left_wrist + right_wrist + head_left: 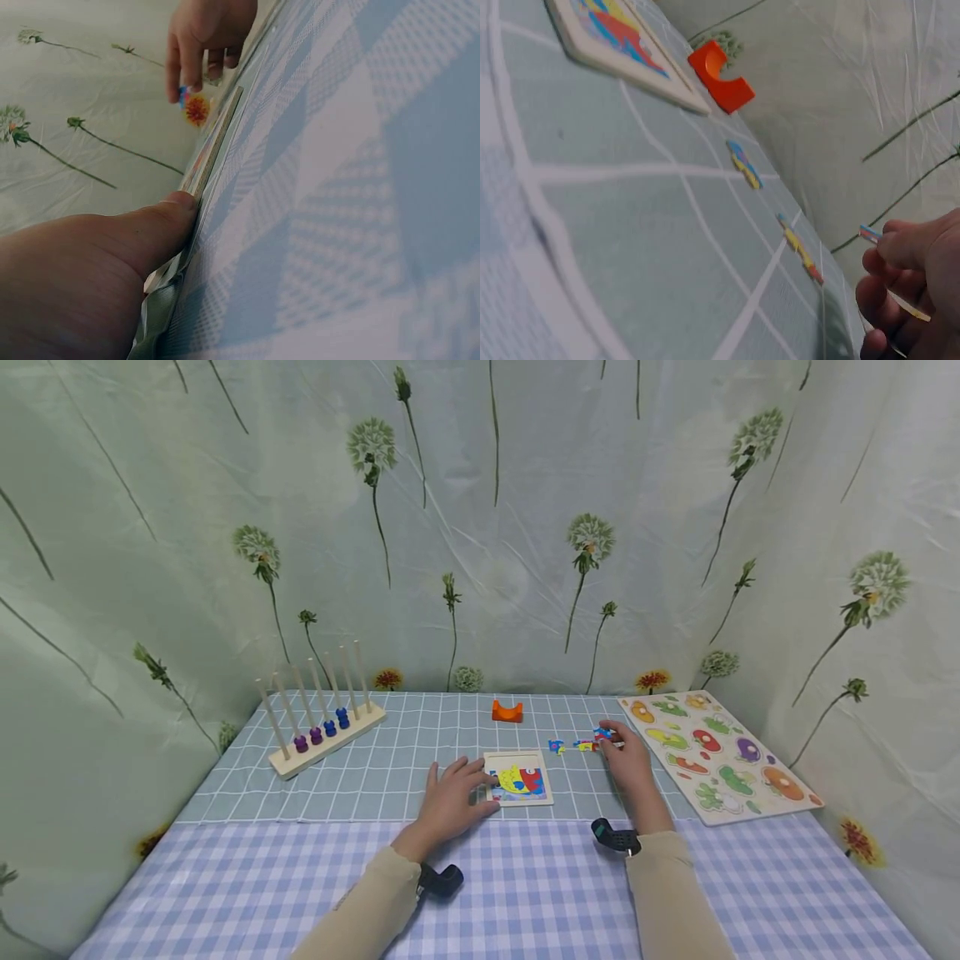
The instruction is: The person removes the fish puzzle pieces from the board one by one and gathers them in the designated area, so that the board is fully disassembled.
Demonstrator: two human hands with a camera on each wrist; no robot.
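In the head view a small wooden jigsaw tray [517, 804] lies at the middle, with a partly filled yellow, red and blue picture in it. My left hand [453, 797] rests at its left side, fingers spread, the thumb [169, 225] touching the tray's near edge. Over the cloth to the right, my right hand [628, 762] pinches a small blue and red puzzle piece [869, 234] between thumb and forefinger. Two loose pieces lie between tray and right hand: a blue and yellow piece [557, 747] and a yellow and red piece [802, 251].
An orange block with a curved notch [507, 712] stands behind the tray. At the left is a wooden peg rack [330, 745] with purple and blue beads. A vegetable knob-puzzle board [720, 756] lies at the right, near my right hand. A floral curtain closes off the back.
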